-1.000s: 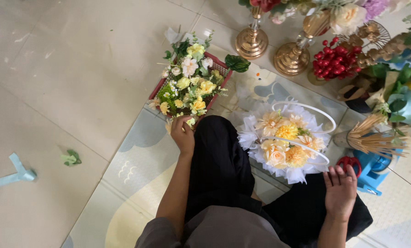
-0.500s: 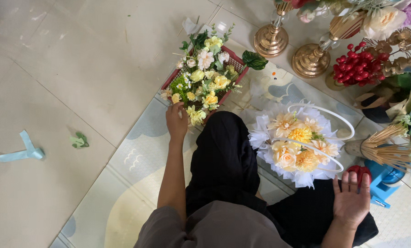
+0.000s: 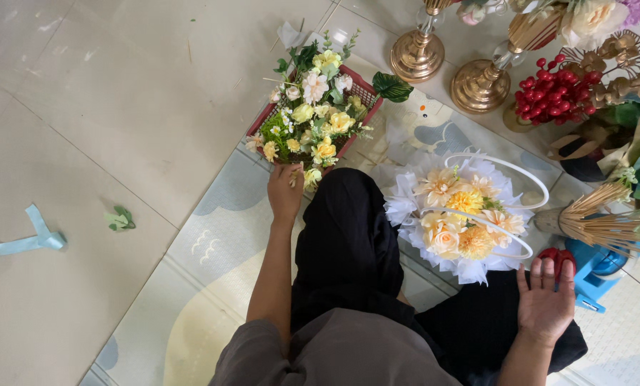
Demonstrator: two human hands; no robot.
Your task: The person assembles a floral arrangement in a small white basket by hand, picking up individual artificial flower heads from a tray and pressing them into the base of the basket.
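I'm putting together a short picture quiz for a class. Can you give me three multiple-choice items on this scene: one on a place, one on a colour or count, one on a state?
1. Where is the left hand?
A. at the near edge of the red basket of flowers
B. on the brass stands
C. on the blue ribbon

2. How many brass stands show at the top?
A. one
B. two
C. four

3. How is the right hand?
A. closed around a stem
B. clenched in a fist
C. flat and open, fingers spread

Answers:
1 A: its fingers touch blooms at the basket's near rim.
2 B: two round golden bases stand side by side.
3 C: the palm lies down by a red thing, grasping nothing.
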